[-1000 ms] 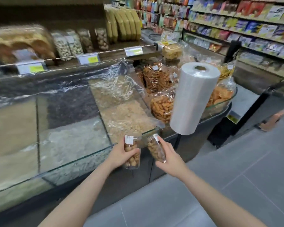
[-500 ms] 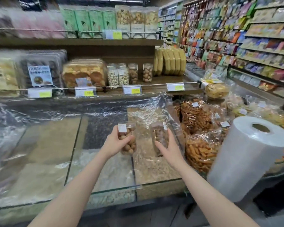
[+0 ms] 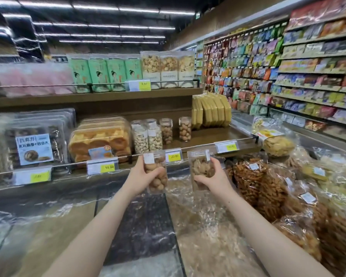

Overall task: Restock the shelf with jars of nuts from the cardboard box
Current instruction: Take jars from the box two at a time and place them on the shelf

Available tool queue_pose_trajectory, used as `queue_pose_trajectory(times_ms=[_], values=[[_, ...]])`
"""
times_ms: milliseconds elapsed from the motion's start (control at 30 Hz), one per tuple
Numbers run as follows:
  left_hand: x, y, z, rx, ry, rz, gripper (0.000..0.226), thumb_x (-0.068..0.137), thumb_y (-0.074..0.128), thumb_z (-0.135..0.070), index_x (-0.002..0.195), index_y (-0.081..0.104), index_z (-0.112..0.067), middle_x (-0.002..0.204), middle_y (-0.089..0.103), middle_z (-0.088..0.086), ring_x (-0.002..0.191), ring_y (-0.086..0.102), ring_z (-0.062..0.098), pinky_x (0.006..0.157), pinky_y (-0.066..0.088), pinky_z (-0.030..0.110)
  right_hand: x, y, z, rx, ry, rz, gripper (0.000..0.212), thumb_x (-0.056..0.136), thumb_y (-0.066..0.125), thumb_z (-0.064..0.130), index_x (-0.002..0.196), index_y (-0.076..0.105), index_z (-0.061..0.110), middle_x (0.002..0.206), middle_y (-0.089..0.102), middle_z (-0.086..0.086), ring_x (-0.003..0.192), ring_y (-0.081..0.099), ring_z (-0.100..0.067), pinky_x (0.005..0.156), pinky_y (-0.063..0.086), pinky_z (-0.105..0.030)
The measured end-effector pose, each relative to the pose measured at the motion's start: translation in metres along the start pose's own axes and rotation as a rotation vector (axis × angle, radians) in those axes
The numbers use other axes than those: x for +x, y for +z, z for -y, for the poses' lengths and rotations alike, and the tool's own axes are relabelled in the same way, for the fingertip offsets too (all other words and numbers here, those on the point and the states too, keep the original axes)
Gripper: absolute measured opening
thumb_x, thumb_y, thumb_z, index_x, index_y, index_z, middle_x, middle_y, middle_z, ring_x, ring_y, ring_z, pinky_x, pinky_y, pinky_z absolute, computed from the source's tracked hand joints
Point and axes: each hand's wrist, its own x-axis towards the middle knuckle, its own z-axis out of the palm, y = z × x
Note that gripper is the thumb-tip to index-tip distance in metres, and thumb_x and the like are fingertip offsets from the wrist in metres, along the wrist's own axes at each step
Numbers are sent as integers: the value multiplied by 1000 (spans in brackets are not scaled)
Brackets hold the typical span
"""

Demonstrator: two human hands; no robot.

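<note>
While four jars (image 3: 161, 132) already stand on the shelf (image 3: 208, 136) beyond my hands, my left hand (image 3: 142, 174) grips one nut jar (image 3: 155, 172), my right hand (image 3: 212, 176) another (image 3: 200, 168); both unplaced, box unseen.

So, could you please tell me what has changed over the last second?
Both hands lifted their jars from beside the glass counter up toward the shelf. The left hand still holds its jar, the right hand its jar; neither let go.

Strip-lit shop aisle (image 3: 308, 80), wooden shelving (image 3: 100, 100)
</note>
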Motion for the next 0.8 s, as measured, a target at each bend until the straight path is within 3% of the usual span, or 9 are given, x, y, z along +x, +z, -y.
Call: queue_pose_trajectory(times_ms=[67, 133, 300, 400, 467, 533, 700, 800], values=[[21, -5, -3, -7, 19, -10, 48, 83, 68, -32, 122, 41, -23, 103, 59, -7, 89, 57, 6, 74, 41, 17, 21, 1, 9, -22, -29, 25, 86, 77, 73, 15, 145, 20, 23, 131, 37, 5, 114, 43, -11, 99, 37, -27], [40, -12, -7, -6, 35, -25, 51, 82, 69, -33, 123, 41, -23, 107, 59, -5, 96, 57, 11, 82, 41, 21, 44, 3, 18, -16, -57, 51, 87, 79, 72, 12, 146, 17, 22, 131, 33, 4, 117, 39, -10, 97, 33, -23], [72, -30, -8, 3, 49, -117, 49, 82, 69, -34, 120, 39, -26, 108, 57, -9, 99, 55, 10, 85, 40, 21, 111, 10, 38, -57, -120, 93, 82, 72, 76, 4, 138, 31, 19, 122, 50, 1, 109, 51, -14, 93, 42, -27], [93, -39, 0, 24, 31, -187, 52, 82, 68, -35, 125, 40, -23, 108, 56, -10, 100, 54, 10, 86, 39, 22, 161, 17, 43, -115, -152, 106, 75, 64, 81, 11, 128, 43, 21, 119, 59, -2, 107, 57, -18, 98, 46, -37], [105, -44, 7, 34, 12, -206, 50, 83, 68, -35, 124, 40, -26, 107, 57, -11, 99, 54, 9, 83, 40, 20, 189, 25, 45, -94, -165, 127, 76, 65, 81, 9, 129, 41, 21, 116, 57, 3, 107, 55, -16, 98, 44, -34], [118, -47, 15, 35, 11, -238, 49, 82, 68, -35, 122, 41, -28, 106, 58, -13, 98, 56, 5, 77, 41, 13, 219, 34, 45, -96, -176, 164, 75, 69, 78, 4, 130, 38, 20, 115, 52, 2, 107, 52, -15, 93, 41, -28], [134, -47, 33, 94, 28, -284, 45, 78, 73, -31, 113, 44, -32, 95, 57, -28, 85, 54, -19, 70, 40, 3, 276, 61, 16, -187, -105, 208, 79, 62, 83, 7, 127, 38, 16, 121, 55, -4, 111, 53, -21, 96, 42, -32], [135, -45, 40, 121, 28, -263, 46, 76, 75, -31, 112, 45, -33, 94, 60, -27, 85, 54, -22, 70, 39, 2, 288, 70, 2, -276, -47, 266, 72, 60, 84, 7, 118, 40, 14, 116, 57, -5, 110, 53, -21, 93, 39, -27]])
